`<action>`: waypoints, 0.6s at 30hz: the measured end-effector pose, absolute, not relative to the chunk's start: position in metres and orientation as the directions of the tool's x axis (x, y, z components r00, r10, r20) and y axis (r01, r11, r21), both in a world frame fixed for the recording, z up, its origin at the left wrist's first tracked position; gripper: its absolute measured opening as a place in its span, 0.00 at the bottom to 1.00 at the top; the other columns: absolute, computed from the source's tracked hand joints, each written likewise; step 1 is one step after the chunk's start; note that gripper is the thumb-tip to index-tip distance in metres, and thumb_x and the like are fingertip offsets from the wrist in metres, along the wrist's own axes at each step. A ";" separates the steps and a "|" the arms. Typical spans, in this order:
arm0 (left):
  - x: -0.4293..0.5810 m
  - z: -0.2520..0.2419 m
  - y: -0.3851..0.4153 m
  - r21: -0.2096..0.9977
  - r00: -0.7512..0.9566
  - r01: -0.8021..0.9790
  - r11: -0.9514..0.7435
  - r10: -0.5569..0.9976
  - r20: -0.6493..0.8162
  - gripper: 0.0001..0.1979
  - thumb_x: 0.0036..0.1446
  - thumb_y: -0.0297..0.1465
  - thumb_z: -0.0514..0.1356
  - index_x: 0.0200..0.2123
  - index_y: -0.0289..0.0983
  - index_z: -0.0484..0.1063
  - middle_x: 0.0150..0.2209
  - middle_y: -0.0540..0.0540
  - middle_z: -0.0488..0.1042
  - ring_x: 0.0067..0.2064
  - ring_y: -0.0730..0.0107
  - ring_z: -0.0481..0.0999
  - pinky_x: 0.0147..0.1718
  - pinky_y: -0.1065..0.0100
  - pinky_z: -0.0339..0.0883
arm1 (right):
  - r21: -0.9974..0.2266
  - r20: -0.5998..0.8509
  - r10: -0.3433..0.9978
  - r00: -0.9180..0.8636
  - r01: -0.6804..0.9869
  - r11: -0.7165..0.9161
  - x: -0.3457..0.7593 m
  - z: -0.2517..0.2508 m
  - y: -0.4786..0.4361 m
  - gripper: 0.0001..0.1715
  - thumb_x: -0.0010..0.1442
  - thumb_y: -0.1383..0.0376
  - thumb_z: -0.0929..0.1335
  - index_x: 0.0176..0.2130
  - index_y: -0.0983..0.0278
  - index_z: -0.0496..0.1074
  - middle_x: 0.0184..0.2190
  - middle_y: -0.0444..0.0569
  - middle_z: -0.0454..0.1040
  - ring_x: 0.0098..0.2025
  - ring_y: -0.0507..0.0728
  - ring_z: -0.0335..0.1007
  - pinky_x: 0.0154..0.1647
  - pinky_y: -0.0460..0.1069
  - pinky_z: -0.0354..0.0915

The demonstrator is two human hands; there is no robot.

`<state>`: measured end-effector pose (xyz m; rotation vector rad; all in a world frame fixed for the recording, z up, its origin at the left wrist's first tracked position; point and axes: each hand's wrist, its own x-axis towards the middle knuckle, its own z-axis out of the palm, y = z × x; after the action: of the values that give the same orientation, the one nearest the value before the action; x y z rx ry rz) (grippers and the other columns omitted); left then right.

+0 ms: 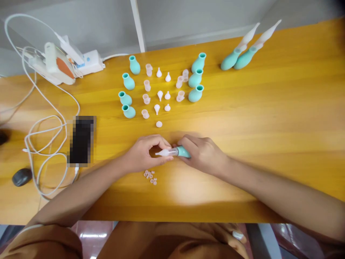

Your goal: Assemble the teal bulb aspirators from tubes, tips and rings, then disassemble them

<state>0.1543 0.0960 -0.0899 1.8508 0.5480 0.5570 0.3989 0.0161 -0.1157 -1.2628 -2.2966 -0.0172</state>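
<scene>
A nasal aspirator lies across both hands over the middle of the table. My left hand (145, 153) pinches its white nozzle (164, 153) between thumb and fingers, with the narrow end pointing left. My right hand (203, 153) is wrapped round its teal bulb (183, 151). Between them shows a clear connector (173, 152), joined to nozzle and bulb. Just beyond my hands sits a small pale round piece (159, 124). Several tiny pale rings (150, 175) are scattered on the near side of my left hand.
Teal bulbs stand in a left group (128, 82) and a right group (196, 94). Clear connectors (147, 85) and white nozzles (160, 95) lie between. Two assembled aspirators (244, 59) rest at the back right. Leftward are a phone (81, 140), cables (66, 124), a power strip (90, 62) and a mouse (22, 177).
</scene>
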 end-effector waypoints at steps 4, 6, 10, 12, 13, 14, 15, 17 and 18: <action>0.155 -0.089 0.096 0.938 0.792 0.132 -0.321 0.604 0.095 0.11 0.62 0.35 0.74 0.37 0.38 0.75 0.42 0.43 0.85 0.41 0.65 0.85 0.42 0.65 0.77 | -0.227 0.425 0.790 -0.441 0.793 0.565 0.399 -0.117 0.016 0.13 0.77 0.59 0.67 0.41 0.64 0.72 0.31 0.49 0.78 0.28 0.55 0.71 0.27 0.50 0.54; 0.155 -0.088 0.096 0.934 0.794 0.143 -0.328 0.602 0.089 0.11 0.63 0.35 0.74 0.37 0.38 0.75 0.42 0.43 0.85 0.41 0.65 0.85 0.42 0.65 0.76 | -0.224 0.433 0.786 -0.441 0.792 0.568 0.399 -0.118 0.016 0.14 0.77 0.59 0.66 0.40 0.64 0.72 0.31 0.49 0.78 0.28 0.55 0.70 0.26 0.50 0.54; 0.155 -0.089 0.096 0.942 0.790 0.115 -0.316 0.604 0.107 0.11 0.62 0.34 0.74 0.37 0.37 0.76 0.42 0.43 0.86 0.41 0.65 0.85 0.43 0.65 0.76 | -0.257 0.440 0.792 -0.422 0.786 0.562 0.398 -0.117 0.016 0.13 0.77 0.59 0.66 0.41 0.64 0.72 0.31 0.49 0.78 0.28 0.55 0.70 0.26 0.50 0.54; 0.155 -0.091 0.096 0.950 0.785 0.101 -0.296 0.611 0.107 0.11 0.62 0.34 0.75 0.37 0.37 0.76 0.43 0.43 0.86 0.41 0.65 0.85 0.42 0.66 0.76 | -0.286 0.438 0.797 -0.415 0.777 0.561 0.398 -0.116 0.016 0.12 0.77 0.59 0.66 0.42 0.64 0.72 0.31 0.49 0.78 0.28 0.55 0.71 0.26 0.49 0.56; 0.155 -0.091 0.096 0.954 0.783 0.092 -0.286 0.612 0.108 0.11 0.62 0.33 0.75 0.37 0.37 0.76 0.43 0.43 0.86 0.41 0.66 0.85 0.42 0.66 0.76 | -0.301 0.439 0.799 -0.410 0.771 0.561 0.398 -0.116 0.016 0.12 0.77 0.59 0.66 0.42 0.64 0.72 0.32 0.49 0.79 0.28 0.54 0.72 0.27 0.49 0.56; 0.155 -0.092 0.096 0.957 0.783 0.081 -0.277 0.611 0.111 0.11 0.62 0.33 0.75 0.37 0.37 0.76 0.43 0.43 0.86 0.41 0.66 0.85 0.42 0.66 0.76 | -0.314 0.441 0.800 -0.406 0.765 0.562 0.398 -0.116 0.016 0.12 0.77 0.59 0.66 0.42 0.64 0.72 0.32 0.49 0.79 0.29 0.54 0.72 0.27 0.49 0.57; 0.154 -0.093 0.096 0.960 0.785 0.068 -0.270 0.608 0.116 0.11 0.62 0.33 0.75 0.38 0.38 0.76 0.43 0.43 0.86 0.41 0.66 0.85 0.42 0.66 0.76 | -0.326 0.443 0.801 -0.403 0.760 0.563 0.398 -0.115 0.015 0.11 0.77 0.60 0.66 0.42 0.64 0.72 0.32 0.49 0.79 0.29 0.54 0.72 0.27 0.49 0.58; 0.153 -0.094 0.097 0.965 0.792 0.045 -0.258 0.598 0.123 0.10 0.62 0.32 0.74 0.38 0.38 0.77 0.44 0.42 0.86 0.42 0.65 0.86 0.42 0.66 0.76 | -0.342 0.449 0.800 -0.397 0.751 0.565 0.397 -0.115 0.015 0.11 0.76 0.60 0.66 0.43 0.64 0.72 0.32 0.49 0.79 0.28 0.54 0.72 0.27 0.48 0.59; 0.152 -0.095 0.097 0.966 0.795 0.037 -0.255 0.593 0.126 0.10 0.62 0.32 0.74 0.39 0.38 0.77 0.44 0.41 0.86 0.42 0.65 0.86 0.42 0.66 0.76 | -0.348 0.452 0.800 -0.395 0.747 0.566 0.397 -0.114 0.015 0.10 0.76 0.60 0.67 0.43 0.63 0.73 0.32 0.49 0.79 0.28 0.54 0.72 0.27 0.48 0.59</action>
<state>0.1520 0.0968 -0.0945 1.7673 0.4894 0.5683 0.3974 0.0150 -0.1145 -1.2339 -2.2194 0.1179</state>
